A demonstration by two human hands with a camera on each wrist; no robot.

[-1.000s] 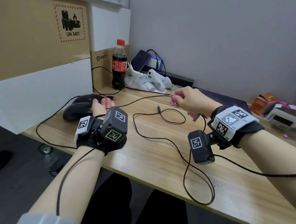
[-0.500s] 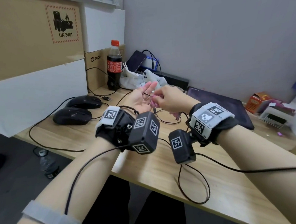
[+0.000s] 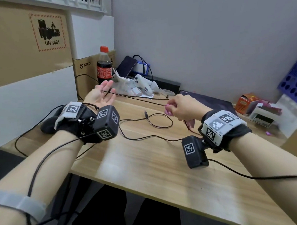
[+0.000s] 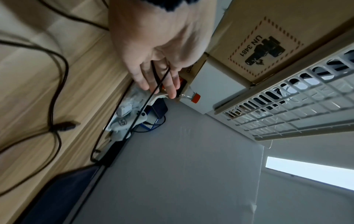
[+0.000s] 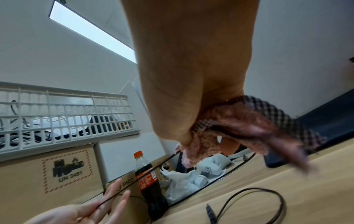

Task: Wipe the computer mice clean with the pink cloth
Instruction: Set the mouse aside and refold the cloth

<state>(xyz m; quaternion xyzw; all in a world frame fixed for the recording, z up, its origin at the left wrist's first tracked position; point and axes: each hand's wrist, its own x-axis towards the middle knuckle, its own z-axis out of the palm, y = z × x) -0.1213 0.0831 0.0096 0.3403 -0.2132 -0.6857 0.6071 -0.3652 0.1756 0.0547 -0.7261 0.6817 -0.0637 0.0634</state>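
Note:
My left hand (image 3: 102,96) is palm up above the desk's back left, fingers straight. A thin black mouse cable (image 3: 134,97) lies across those fingers (image 4: 157,81) and runs taut to my right hand (image 3: 182,106). That hand grips the bunched pink cloth (image 3: 168,111) around the cable (image 5: 153,168), and a tail of the cloth (image 5: 239,121) hangs under the fist. One black mouse (image 3: 47,125) sits on the wooden desk (image 3: 148,165) behind my left wrist. A second mouse is almost fully hidden there.
A cola bottle (image 3: 104,66), cardboard boxes (image 3: 25,42), a phone (image 3: 128,66) and white controllers (image 3: 142,84) crowd the back. A loose USB cable (image 3: 146,114) loops mid-desk. A dark pad (image 3: 213,102) and small boxes (image 3: 245,103) lie to the right.
My left hand left the mice, met the right hand at the cable, then drew back left. The right hand slid right with the cloth, and the cable now stretches between them.

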